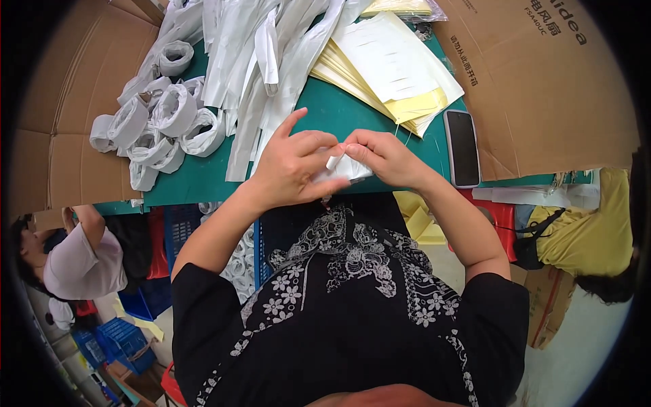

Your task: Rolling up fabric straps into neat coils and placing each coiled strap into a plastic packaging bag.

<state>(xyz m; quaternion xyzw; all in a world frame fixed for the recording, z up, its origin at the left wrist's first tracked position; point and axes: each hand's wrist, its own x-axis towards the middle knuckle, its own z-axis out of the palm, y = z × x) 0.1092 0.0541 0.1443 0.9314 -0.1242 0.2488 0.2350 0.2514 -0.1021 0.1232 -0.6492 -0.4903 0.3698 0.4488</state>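
Near the front edge of the table, both my hands meet around a small white strip roll point(354, 169). My left hand point(291, 166) has its thumb and some fingers against the roll, while one finger sticks up. My right hand point(386, 159) pinches the roll's upper edge between thumb and fingers. Part of the roll is hidden behind the fingers. Just beyond lie long flat white strips point(237, 68), spread in a loose heap. To the left, several finished-looking white rings point(175, 110), coiled from similar strips, are piled together.
A stack of white and yellow sheets point(407, 68) and a dark-screened phone point(462, 149) lie on the green table point(325, 108). Cardboard panels point(542, 88) stand at both sides. A blue basket point(182, 227) is below the table edge. Two other people point(85, 261) sit at the sides.
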